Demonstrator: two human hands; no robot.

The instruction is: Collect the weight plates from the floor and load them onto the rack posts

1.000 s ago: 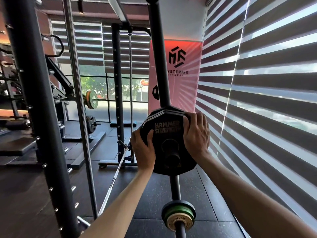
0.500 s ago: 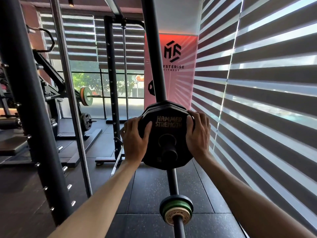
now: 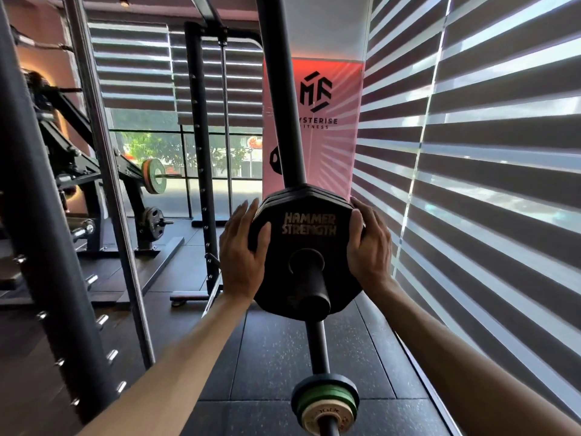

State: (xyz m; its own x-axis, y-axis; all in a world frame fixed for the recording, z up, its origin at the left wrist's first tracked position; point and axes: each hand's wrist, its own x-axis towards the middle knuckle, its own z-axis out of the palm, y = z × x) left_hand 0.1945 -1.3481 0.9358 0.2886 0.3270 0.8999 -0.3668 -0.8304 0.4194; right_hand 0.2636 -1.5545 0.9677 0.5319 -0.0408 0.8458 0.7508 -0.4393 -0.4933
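Note:
A black many-sided weight plate point(image 3: 309, 243) marked HAMMER STRENGTH sits on a black rack post point(image 3: 311, 286) that sticks out through its centre hole. More black plates are stacked behind it on the same post. My left hand point(image 3: 242, 254) presses flat against the plate's left edge, fingers straight. My right hand point(image 3: 369, 243) wraps its right edge. The post belongs to a black upright point(image 3: 283, 99). On a lower post hang small plates point(image 3: 325, 404), green, black and cream.
A striped blind point(image 3: 478, 184) covers the wall close on the right. A black rack upright with pegs point(image 3: 37, 221) and a steel guide rod point(image 3: 107, 184) stand on the left. Further back are a machine with a green and orange plate point(image 3: 154, 180) and dark rubber floor point(image 3: 276, 350).
The plate has slid further back along the post, so more of the post's end shows. My left hand's fingers have straightened off the edge. The view has moved closer.

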